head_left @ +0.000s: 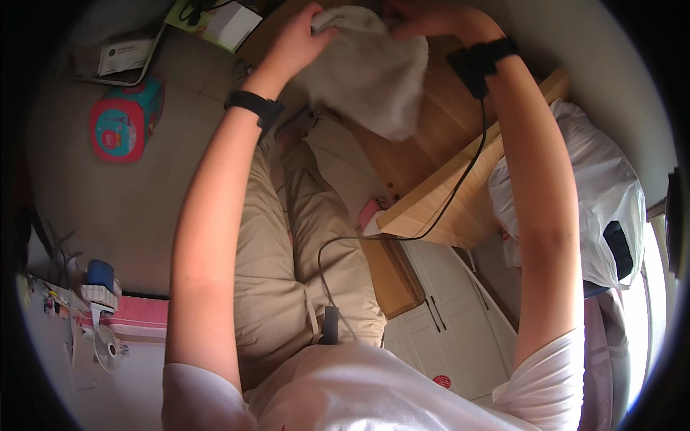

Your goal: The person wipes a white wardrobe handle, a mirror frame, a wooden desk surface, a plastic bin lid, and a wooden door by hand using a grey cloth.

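Observation:
A grey cloth hangs spread out in front of me at the top of the view, its lower edge blurred. My left hand pinches its upper left corner, with the thumb lying over the fabric. At the upper right edge of the cloth is my right hand, closed on it; its fingertips are dark and partly lost in shadow. Behind the cloth stands a wooden panel or desk. Black bands circle both wrists, and a black cable runs from the right one down to my waist.
A white plastic bag bulges beside the wooden furniture on the right. On the floor at left lies a pink and teal package. A small white fan is at lower left, and white cabinet doors are at lower right.

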The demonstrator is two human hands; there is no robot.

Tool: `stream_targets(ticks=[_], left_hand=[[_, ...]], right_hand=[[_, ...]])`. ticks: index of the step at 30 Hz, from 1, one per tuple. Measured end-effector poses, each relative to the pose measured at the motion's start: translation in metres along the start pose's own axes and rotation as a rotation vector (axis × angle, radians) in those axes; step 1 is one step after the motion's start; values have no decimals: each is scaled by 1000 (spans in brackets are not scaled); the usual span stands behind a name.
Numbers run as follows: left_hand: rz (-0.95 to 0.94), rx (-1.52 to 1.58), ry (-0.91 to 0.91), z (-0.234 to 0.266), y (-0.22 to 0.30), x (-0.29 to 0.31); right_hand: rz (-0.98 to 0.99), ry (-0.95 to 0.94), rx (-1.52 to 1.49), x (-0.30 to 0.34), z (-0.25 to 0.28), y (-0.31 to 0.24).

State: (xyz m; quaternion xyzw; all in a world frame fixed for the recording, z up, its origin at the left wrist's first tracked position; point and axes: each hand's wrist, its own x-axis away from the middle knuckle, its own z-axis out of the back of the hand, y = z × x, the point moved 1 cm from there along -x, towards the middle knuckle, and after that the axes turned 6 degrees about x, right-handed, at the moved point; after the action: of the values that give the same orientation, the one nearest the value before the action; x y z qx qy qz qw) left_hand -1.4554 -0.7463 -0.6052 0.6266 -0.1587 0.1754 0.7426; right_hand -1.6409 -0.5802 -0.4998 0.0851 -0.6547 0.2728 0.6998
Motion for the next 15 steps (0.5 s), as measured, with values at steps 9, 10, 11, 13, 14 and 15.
stream_targets(ticks=[9,10,11,13,14,15], left_hand=[[-281,-209,44,-83,-75,-36],[-217,-144,-11,-97,-79,-34],[-146,-79,-71,-109,-83,-31],[36,-230,-347,-128,-79,-21],[7,-201,-455,-140,-79,-10],[-32,-160,-563,-160,-74,1]], right_hand=[[-173,500,635,-97,-27,79],[-174,497,635,-103,-32,88],[-256,412,643,-109,-41,91],[-322,318,645,-114,-59,89],[-330,179,616,-107,-69,87],[-345,108,611,-99,-77,103]])
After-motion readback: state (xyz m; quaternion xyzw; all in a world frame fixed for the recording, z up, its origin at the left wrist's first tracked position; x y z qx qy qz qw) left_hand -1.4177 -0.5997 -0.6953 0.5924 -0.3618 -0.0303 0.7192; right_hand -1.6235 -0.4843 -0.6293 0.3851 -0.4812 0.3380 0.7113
